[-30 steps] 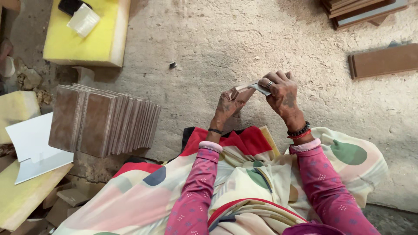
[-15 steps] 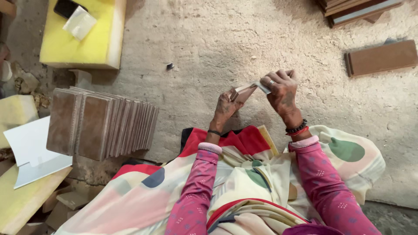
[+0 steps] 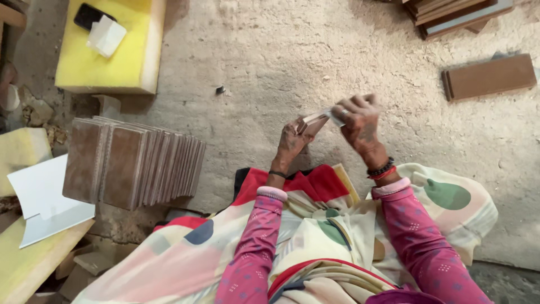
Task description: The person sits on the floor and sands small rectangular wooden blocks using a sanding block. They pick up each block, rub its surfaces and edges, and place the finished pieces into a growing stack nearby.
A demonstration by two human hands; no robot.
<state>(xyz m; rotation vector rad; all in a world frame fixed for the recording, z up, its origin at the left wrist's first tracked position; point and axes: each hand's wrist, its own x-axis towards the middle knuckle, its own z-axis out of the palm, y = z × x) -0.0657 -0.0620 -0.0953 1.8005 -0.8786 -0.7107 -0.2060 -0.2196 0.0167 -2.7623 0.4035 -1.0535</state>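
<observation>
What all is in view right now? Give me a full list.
small tile: one, brown, held between both hands above the lap
tile stack: one row, count unclear, brown, standing on edge at left
foam block: one, yellow, top left
phone: one, black, on the foam block
folded cloth: one, white, on the foam block beside the phone
white sheets: about two, far left
loose tile: one, brown, flat on the floor at right
board pile: one, brown, top right
floor: grey, rough
left hand: on the small tile
right hand: on the small tile, bangles at the wrist
</observation>
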